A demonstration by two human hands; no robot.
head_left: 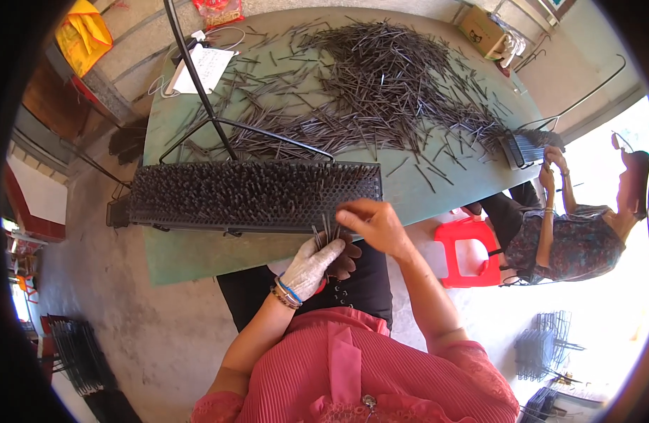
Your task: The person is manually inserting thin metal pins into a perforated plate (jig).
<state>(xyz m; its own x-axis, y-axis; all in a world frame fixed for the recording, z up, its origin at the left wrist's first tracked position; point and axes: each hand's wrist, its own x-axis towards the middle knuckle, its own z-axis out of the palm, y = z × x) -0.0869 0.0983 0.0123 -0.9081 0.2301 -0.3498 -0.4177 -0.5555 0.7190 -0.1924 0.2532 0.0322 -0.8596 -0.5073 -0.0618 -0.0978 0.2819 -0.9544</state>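
My left hand (pixel 312 264), in a white glove with brown fingers, is closed round a small bunch of thin dark sticks (pixel 326 230) that point upward. My bare right hand (pixel 376 224) is just to its right, with bent fingers and thumb at the upper ends of the bunch; whether a stick is pinched there is hidden. Just beyond both hands lies a long black perforated rack (pixel 349 192) with a thin metal frame and long handle. Short dark pins (pixel 226 190) stand densely in most of its holes; toward its right end the holes show bare.
A big heap of loose dark sticks (pixel 384 77) spreads over the green table (pixel 173 254). Paper (pixel 203 70) and cables lie far left, a cardboard box (pixel 482 32) far right. At right, another person (pixel 571 236) handles a similar rack (pixel 523 149) beside a red stool (pixel 448 250).
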